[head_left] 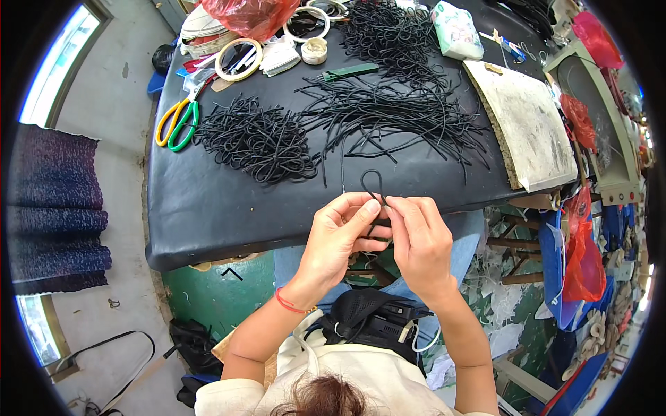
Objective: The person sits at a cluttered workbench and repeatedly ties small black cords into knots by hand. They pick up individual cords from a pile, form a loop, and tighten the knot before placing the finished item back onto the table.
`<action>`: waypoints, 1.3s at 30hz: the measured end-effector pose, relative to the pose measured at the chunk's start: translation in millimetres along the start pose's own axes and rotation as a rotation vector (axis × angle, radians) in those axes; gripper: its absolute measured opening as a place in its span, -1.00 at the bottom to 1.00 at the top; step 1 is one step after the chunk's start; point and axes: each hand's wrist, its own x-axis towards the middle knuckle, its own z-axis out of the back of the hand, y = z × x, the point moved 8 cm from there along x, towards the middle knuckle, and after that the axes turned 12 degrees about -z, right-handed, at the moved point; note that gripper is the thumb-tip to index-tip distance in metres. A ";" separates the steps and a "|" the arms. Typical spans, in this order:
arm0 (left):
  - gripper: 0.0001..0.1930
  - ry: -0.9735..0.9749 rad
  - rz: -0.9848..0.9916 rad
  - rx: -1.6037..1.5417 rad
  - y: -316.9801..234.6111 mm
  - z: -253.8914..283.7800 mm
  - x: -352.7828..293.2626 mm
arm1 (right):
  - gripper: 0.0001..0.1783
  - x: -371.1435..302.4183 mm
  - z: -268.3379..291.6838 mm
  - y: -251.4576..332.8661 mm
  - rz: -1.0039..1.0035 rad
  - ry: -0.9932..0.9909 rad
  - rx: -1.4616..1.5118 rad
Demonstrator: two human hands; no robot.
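Observation:
Just over the table's front edge, my two hands meet around a black cord (372, 182) whose loop sticks up above the fingers. My left hand (341, 225) pinches it between thumb and fingers. From the other side, my right hand (418, 232) presses thumb and forefinger on the same cord, close to the left thumb. The cord's lower part is mostly hidden by the fingers. Beyond my hands lies a spread of loose black cord lengths (409, 121). To its left is a pile of looped black cords (257, 139), and a further tangled heap (388, 35) lies farther back.
Scissors with yellow and green handles (184, 125) lie at the table's left. Rolls of tape (238, 59), a small round tub (314, 51) and a green strip (350, 71) stand behind the cords. A worn pale board (524, 121) and a tissue pack (456, 31) are on the right.

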 end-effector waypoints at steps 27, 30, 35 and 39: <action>-0.88 0.083 0.099 0.020 3.1 4.0 0.9 | -0.77 1.3 11.0 6.0 0.154 0.037 -0.042; -0.87 0.110 0.121 -0.023 5.6 5.2 0.5 | -0.79 2.9 8.1 8.3 0.178 0.042 0.003; -0.82 0.190 0.083 0.077 5.1 2.0 0.2 | -0.83 -2.0 7.4 -2.8 0.050 0.051 0.135; -0.87 0.130 -0.008 0.257 -5.2 4.5 2.3 | -0.85 2.0 13.3 -8.9 -0.028 0.075 0.100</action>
